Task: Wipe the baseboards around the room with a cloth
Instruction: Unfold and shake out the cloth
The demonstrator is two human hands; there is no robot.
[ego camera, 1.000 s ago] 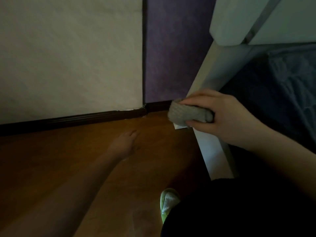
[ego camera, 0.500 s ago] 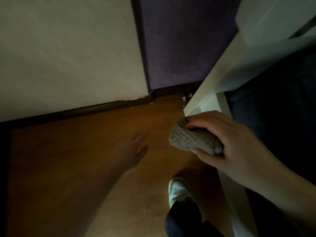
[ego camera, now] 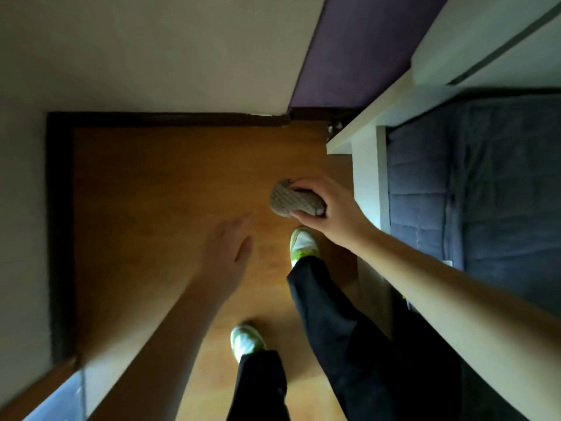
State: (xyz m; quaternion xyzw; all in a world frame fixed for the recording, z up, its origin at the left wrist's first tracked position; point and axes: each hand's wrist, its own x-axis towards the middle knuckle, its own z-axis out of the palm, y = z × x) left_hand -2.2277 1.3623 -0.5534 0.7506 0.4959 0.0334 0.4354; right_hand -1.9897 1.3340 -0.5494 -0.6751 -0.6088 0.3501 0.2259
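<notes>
My right hand [ego camera: 332, 212] grips a folded grey knitted cloth [ego camera: 293, 200] in the air above the wooden floor, well away from the walls. A dark brown baseboard [ego camera: 170, 120] runs along the foot of the far white wall, and another stretch [ego camera: 57, 232] follows the left wall. My left hand [ego camera: 226, 253] hovers over the floor with its fingers straight and holds nothing.
A white bed frame [ego camera: 368, 183] with a blue quilted mattress [ego camera: 473, 183] fills the right side. A purple wall panel [ego camera: 355, 53] meets the white wall in the far corner. My feet in green-and-white shoes [ego camera: 302, 243] stand on the wooden floor [ego camera: 158, 202].
The view has risen and tilted down, so both legs, shoes and the left baseboard now show. My right hand with the cloth has drawn back from the corner toward me.
</notes>
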